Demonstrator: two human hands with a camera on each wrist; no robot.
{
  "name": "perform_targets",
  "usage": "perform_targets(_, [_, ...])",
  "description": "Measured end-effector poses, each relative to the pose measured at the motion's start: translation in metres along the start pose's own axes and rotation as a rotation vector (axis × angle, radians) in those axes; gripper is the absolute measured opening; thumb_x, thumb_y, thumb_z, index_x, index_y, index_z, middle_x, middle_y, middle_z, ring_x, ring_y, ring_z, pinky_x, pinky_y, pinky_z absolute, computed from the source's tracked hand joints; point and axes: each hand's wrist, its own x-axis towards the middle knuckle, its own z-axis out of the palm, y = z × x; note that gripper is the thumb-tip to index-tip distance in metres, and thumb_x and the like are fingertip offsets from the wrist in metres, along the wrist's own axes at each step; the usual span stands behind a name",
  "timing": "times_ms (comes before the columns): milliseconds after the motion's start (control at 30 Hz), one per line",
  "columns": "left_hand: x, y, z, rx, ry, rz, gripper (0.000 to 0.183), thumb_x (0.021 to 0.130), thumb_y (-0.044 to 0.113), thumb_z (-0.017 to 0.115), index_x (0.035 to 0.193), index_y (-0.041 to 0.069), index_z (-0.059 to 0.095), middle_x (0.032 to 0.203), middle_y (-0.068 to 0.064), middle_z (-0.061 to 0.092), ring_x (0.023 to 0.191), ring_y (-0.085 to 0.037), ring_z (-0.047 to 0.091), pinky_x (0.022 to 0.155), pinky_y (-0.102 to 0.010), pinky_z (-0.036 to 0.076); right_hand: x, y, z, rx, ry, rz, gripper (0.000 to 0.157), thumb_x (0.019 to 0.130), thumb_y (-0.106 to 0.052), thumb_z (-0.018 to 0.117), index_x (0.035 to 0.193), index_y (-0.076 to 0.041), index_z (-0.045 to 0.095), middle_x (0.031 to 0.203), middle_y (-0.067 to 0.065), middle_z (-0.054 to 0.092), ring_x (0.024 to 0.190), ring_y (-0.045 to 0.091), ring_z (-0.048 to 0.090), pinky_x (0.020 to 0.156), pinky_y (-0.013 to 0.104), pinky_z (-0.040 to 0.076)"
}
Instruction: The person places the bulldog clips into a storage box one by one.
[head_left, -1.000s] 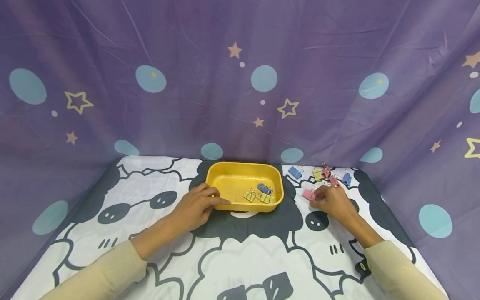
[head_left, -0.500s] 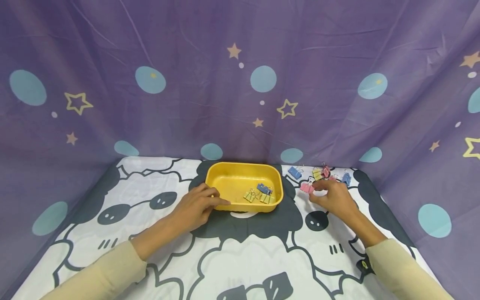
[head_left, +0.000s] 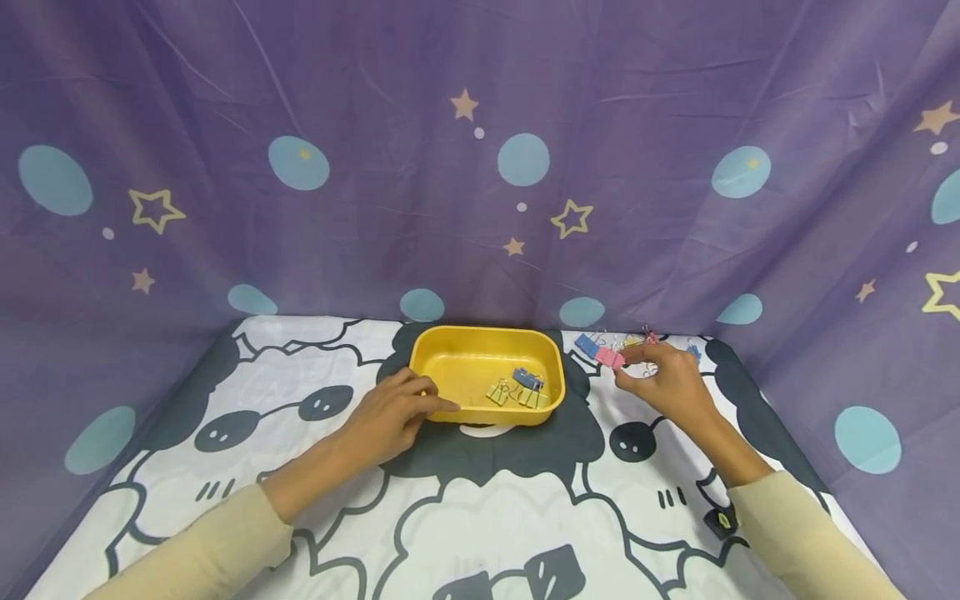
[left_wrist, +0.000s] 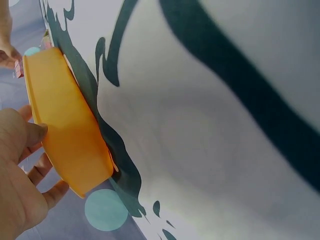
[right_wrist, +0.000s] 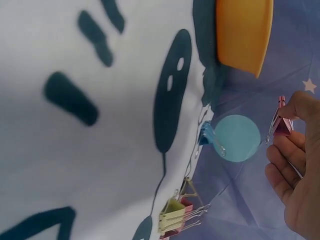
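Pinch the pink clip (head_left: 610, 358) lightly but firmly and hold it clear of the blue clip (head_left: 586, 346), since their wires could snag. Your right hand (head_left: 667, 379) has it by 1 end in a narrow grip between thumb and fingers, off the cloth (head_left: 495, 517), right of the tray (head_left: 487, 332). Your left hand (head_left: 390, 412) grips the tray's near left corner; a steady hold there should stop it sliding

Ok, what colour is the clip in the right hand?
Pink; the clip shows its colour best in the head view.
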Motion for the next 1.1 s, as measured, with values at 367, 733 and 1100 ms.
perform_targets(367, [0.000,-0.001,0.001,0.001,-0.004,-0.003,0.050,0.091,-0.011,0.079,0.120,0.028,0.090,0.104,0.004,0.076,0.099,-0.018,0.059,0.088,-0.037,0.055,0.010,-0.010,-0.001,0.006,0.047,-0.038,0.024,0.086,-0.016,0.090,0.106,-0.004,0.088,0.098,0.012,0.087,0.091,0.036,0.080,0.082,0.058,0.062])
perform_targets(733, [-0.001,-0.001,0.001,-0.001,-0.011,-0.008,0.050,0.091,-0.011,0.080,0.120,0.028,0.090,0.105,0.004,0.077,0.100,-0.018,0.060,0.089,-0.037,0.055,0.020,-0.024,-0.003,0.044,-0.024,0.013,0.031,0.089,-0.020,0.090,0.116,-0.005,0.088,0.108,0.013,0.087,0.102,0.037,0.078,0.091,0.060,0.062])
perform_targets(1100, [0.001,-0.001,0.000,-0.007,-0.012,-0.004,0.049,0.092,-0.010,0.080,0.120,0.028,0.090,0.105,0.005,0.076,0.100,-0.018,0.060,0.088,-0.037,0.055,0.028,-0.034,0.008,0.062,-0.041,-0.026,0.031,0.091,-0.020,0.090,0.118,-0.005,0.088,0.110,0.012,0.088,0.106,0.036,0.077,0.093,0.059,0.063])
